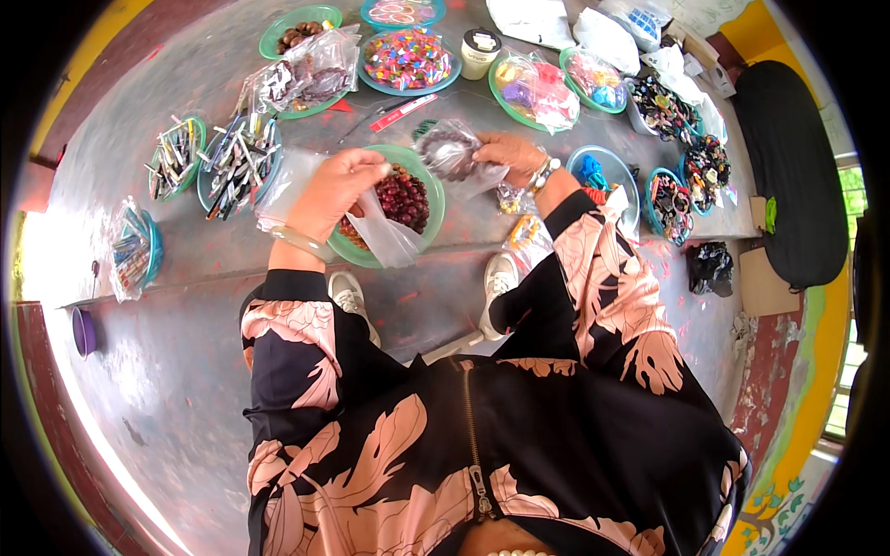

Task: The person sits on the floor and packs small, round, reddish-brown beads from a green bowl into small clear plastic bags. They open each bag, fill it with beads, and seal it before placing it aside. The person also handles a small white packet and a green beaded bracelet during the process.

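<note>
My left hand [336,193] is closed, its thumb and fingers pinching a clear plastic bag [389,239] that hangs down over a green bowl [438,199]. Dark red and brown beads, apparently bracelets [406,200], fill that bowl and show beside the bag. My right hand [513,157] grips a clear plastic bag of dark beaded bracelets [447,153], just beyond the bowl's far right side. Another sheet of clear plastic [298,176] lies under and behind my left wrist.
Pens fill bowls at the left [243,167]. Farther back are a plate of colourful small pieces [408,60], a lidded cup [479,54] and a red-labelled strip [404,112]. To the right stand a bowl with blue items [593,174] and baskets of dark accessories [669,206].
</note>
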`<state>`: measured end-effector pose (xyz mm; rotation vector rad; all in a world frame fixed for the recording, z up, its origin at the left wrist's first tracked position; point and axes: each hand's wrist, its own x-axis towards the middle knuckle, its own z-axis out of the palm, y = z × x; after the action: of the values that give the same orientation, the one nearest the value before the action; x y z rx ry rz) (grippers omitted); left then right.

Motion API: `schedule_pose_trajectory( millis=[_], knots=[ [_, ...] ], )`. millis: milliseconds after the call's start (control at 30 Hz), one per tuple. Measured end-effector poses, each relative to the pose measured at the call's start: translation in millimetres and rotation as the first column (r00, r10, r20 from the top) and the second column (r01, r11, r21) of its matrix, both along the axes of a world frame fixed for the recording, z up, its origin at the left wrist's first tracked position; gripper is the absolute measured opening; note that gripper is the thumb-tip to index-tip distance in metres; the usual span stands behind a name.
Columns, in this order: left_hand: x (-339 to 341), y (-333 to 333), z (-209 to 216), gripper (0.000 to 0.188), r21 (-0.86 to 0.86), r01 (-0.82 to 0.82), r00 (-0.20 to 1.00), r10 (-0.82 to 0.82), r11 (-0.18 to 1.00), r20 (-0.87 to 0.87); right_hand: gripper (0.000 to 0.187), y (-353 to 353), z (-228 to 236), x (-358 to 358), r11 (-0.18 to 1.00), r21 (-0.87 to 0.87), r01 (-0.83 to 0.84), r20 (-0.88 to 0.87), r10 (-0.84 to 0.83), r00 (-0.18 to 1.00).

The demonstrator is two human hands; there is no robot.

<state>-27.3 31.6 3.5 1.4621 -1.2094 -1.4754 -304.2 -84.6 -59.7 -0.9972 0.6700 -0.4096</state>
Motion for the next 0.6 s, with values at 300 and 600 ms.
schedule_pose_trajectory(
  millis=[300,600],
  knots=[
    [19.0,0.9,-11.1,0.023,-0.11,-0.025,0.986,0.043,0.994,0.163,0.04,45.3,8.8,88.1,0.978,-0.181,-0.099,0.04,0.108,0.993],
    [23.3,11.6,-9.8,0.022,-0.068,-0.053,0.903,0.077,0.996,0.422,0.021,68.8,-6.2,134.0,0.601,-0.799,-0.021,-0.261,-0.315,0.913]
  ],
)
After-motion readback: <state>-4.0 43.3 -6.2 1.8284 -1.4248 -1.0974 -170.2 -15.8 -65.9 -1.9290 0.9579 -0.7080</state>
